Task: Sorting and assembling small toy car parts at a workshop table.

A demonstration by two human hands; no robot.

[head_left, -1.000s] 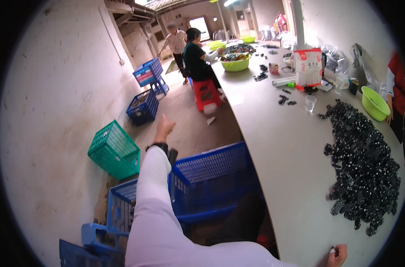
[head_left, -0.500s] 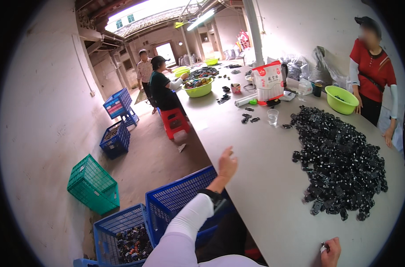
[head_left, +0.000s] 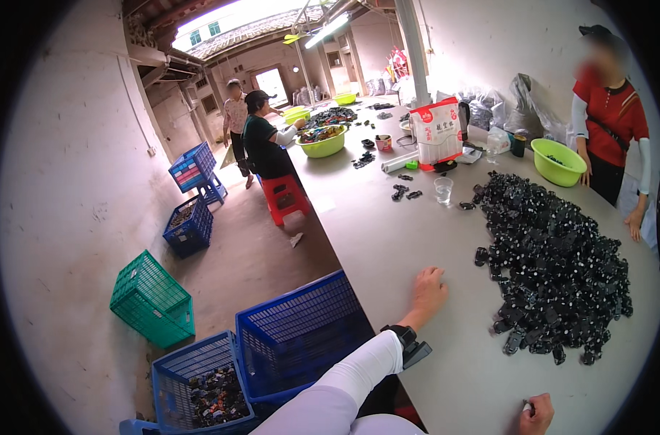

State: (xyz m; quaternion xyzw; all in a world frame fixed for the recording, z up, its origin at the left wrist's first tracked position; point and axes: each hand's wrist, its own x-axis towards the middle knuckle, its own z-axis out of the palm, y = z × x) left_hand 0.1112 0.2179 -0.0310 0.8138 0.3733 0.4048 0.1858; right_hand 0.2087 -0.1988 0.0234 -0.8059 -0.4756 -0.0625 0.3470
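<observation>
Over the table (head_left: 388, 250), my left hand (head_left: 428, 296) reaches forward with its fingers stretched and a little bent, nothing seen in them. It is just left of a big heap of small black plastic parts (head_left: 554, 268), shaped like toy-car bases with pale dots, and apart from it. My right hand (head_left: 539, 417) rests near the lower edge of the view, fingers closed around a small whitish and dark piece (head_left: 526, 407) too small to name. A black band (head_left: 410, 344) circles my left wrist.
Blue crates (head_left: 301, 333) stand beside the table on the left, one holding mixed small parts (head_left: 218, 395). A clear cup (head_left: 443, 190), a white-and-red bag (head_left: 437, 134) and a green basin (head_left: 558, 163) are farther back. A person in red (head_left: 609, 123) stands at right; others work at the far end.
My left hand has moved right from the table's left edge, over the tabletop toward the black heap. My right hand has hardly moved.
</observation>
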